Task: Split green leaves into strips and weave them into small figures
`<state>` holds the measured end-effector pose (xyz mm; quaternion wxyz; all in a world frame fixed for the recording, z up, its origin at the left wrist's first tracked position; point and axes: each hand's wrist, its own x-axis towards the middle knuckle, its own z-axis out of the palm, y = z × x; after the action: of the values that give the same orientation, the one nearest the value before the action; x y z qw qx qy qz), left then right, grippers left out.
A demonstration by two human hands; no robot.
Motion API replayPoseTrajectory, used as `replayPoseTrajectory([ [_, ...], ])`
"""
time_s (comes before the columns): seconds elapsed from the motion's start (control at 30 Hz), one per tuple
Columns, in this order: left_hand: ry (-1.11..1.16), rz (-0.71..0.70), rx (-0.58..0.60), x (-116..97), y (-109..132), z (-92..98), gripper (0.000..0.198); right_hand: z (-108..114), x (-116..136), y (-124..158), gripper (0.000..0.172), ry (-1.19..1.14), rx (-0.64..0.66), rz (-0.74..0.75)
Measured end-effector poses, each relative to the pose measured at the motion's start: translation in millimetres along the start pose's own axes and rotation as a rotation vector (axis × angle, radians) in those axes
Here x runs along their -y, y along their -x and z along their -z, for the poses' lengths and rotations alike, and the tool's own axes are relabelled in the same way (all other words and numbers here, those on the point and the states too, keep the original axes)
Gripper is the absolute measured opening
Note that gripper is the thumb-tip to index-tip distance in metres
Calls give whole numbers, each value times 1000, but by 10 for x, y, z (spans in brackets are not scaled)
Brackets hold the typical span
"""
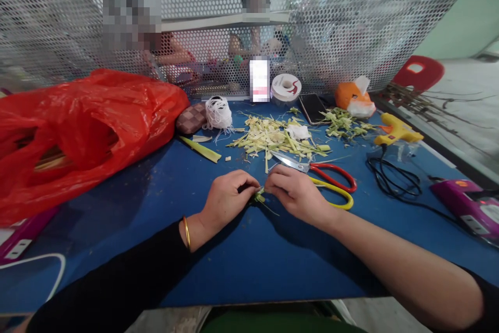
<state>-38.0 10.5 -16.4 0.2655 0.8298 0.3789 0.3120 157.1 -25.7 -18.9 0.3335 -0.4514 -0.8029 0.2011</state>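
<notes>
While I watch thru the head cam from my remote seat, the small green bundle (259, 197) sits btwn the two hands, just above the blue bench (218, 270) or touching it; can't tell which. L hand (224, 199) has it pinched btwn thumb & index, so it's at those fingertips, w/ a thin strand trailing toward the near edge on the R. R hand (298, 195) has its fingertips bunched right at the bundle's R side; can't tell if they grip part of it. Scissors (307, 167) w/ one red & one yellow handle lie just beyond & beside the R hand, partly hidden by it. Pale strips (268, 133) are heaped past both hands, nr the blades.
</notes>
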Motion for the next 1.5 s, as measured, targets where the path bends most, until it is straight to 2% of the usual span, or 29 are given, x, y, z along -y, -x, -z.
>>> replayPoseTrajectory([
  [0.1, 1, -14, 7, 10, 1, 6, 13, 25, 43, 14, 17, 63, 91, 45],
  [0.17, 1, -16, 12, 14, -1, 6, 12, 24, 74, 21, 14, 21, 134, 5],
  [0.23, -2, -11, 17, 15, -4, 4, 12, 16, 91, 23, 10, -71, 121, -106],
  [0.3, -3, -5, 24, 10, -6, 3, 12, 1, 83, 19, 21, -143, 66, -215],
  [0.37, 1, -4, 24, 2, -4, 4, 12, -19, 53, 9, 27, -165, 31, -242],
  [0.47, 2, -7, 17, -7, -1, 7, 12, -46, 1, -3, 3, -140, 17, -172],
  [0.53, -3, -6, 19, -5, -1, 6, 11, -52, -21, -1, 14, -115, 0, -133],
  [0.6, -5, -4, 23, 0, -4, 1, 11, -44, -29, 9, 16, -75, 4, -108],
  [0.77, -14, 9, 37, 11, -13, 10, 12, -1, -29, 32, 20, 3, 137, -30],
  [0.93, -106, 86, 27, 30, -14, 79, 11, 55, 1, 16, 23, 75, 289, 5],
  [1.13, -244, 139, 55, 68, -38, 97, 11, 133, 13, 6, 26, 124, 342, 14],
  [1.27, -256, 176, 49, 76, -62, 107, 11, 145, 37, -3, 24, -9, 246, -33],
  [1.4, -298, 130, 85, 78, -65, 117, 11, 78, 75, -29, 21, -330, 139, -22],
  [1.5, -344, 113, 96, 88, -56, 108, 9, -22, 84, -43, 19, -483, 147, -174],
])
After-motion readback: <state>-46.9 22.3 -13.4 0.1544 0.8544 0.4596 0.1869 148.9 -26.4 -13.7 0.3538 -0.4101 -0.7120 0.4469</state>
